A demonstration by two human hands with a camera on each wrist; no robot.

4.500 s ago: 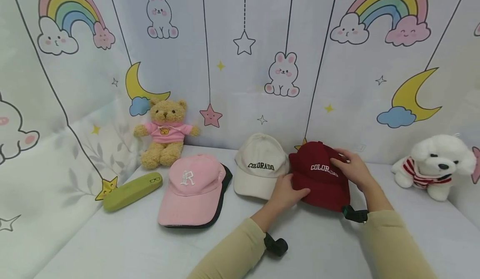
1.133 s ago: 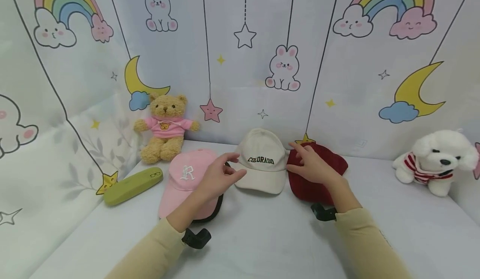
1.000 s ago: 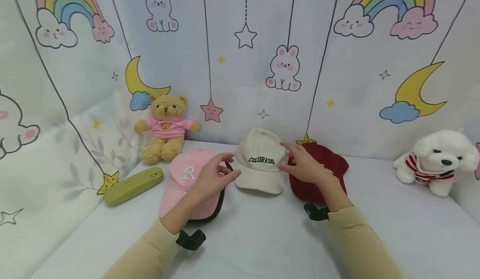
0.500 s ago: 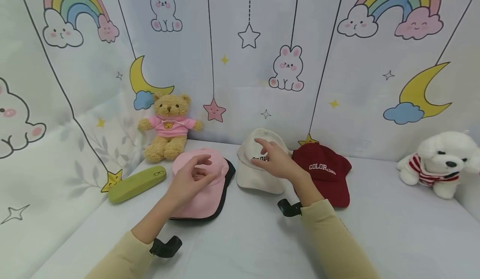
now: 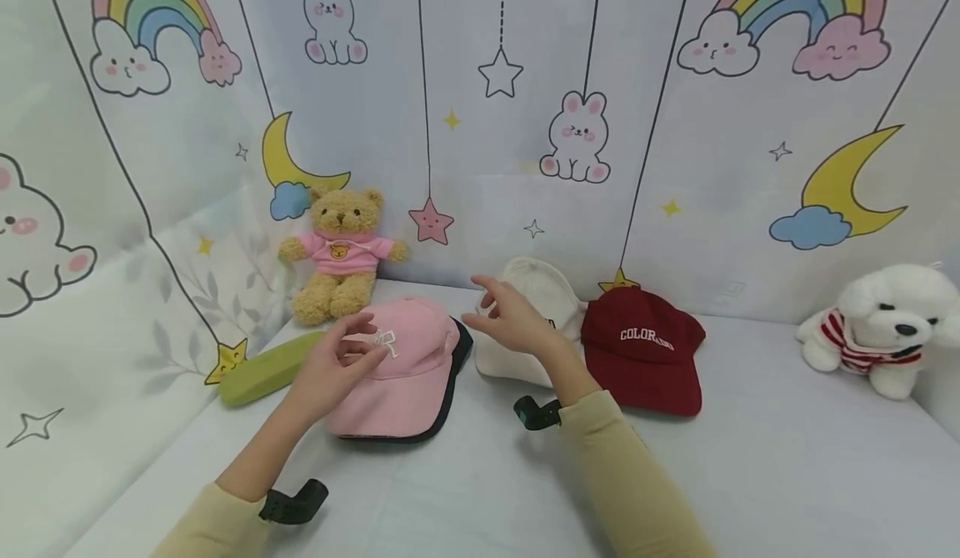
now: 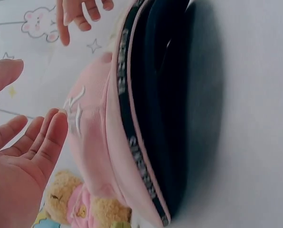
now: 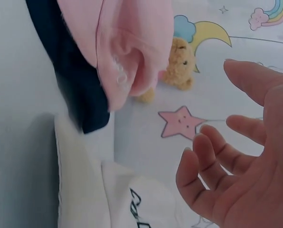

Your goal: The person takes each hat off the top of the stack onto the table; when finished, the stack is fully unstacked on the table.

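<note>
A pink cap (image 5: 408, 404) with a white letter lies stacked on a dark cap (image 5: 462, 348), mostly hidden under it. Over the pink cap's left part hovers my left hand (image 5: 330, 379), holding nothing, its fingers loosely bent. The left wrist view shows that hand (image 6: 20, 166) apart from the pink cap (image 6: 91, 142). My right hand (image 5: 517, 320) is in front of a cream cap (image 5: 536, 287) in the head view, fingers spread and holding nothing. The right wrist view has this hand (image 7: 255, 180) away from both caps. A dark red COLORADO cap (image 5: 637, 374) lies right of the cream one.
A green glasses case (image 5: 262, 372) lies at the left, partly behind my left hand. A teddy bear (image 5: 341, 245) in a pink top sits behind it. At the far right sits a white plush dog (image 5: 873, 324). A patterned curtain (image 5: 480, 141) rises behind the white table (image 5: 772, 458).
Both hands were on the red cap at first. They have let go of it and moved left, the left over the pink cap, the right past the red cap to the cream one.
</note>
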